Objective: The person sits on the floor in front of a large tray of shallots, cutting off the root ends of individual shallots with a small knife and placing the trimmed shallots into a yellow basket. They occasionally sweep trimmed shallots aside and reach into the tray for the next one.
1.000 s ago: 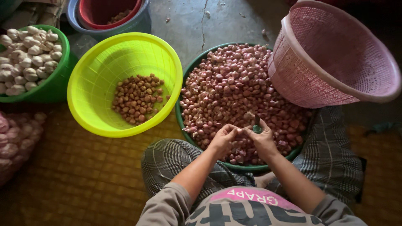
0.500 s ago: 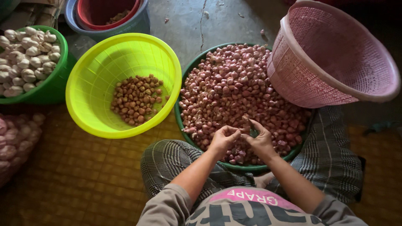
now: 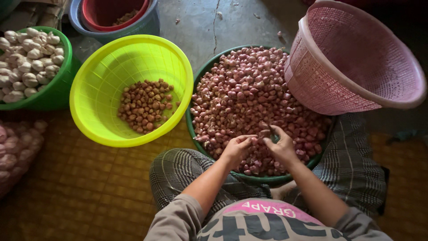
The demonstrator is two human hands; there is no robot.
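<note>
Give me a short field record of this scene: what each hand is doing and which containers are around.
left hand: fingers pinched over the shallots, beside the other hand
right hand: pinching a small shallot piece
green tub: heaped with shallots
yellow basket: some peeled shallots
pink basket: tilted on the tub rim
green bowl: garlic bulbs

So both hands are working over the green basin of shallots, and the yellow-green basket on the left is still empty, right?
Not quite. The head view shows the yellow-green basket holds a small pile of brown peeled shallots. The rest holds: left hand and right hand work over the green basin.
</note>
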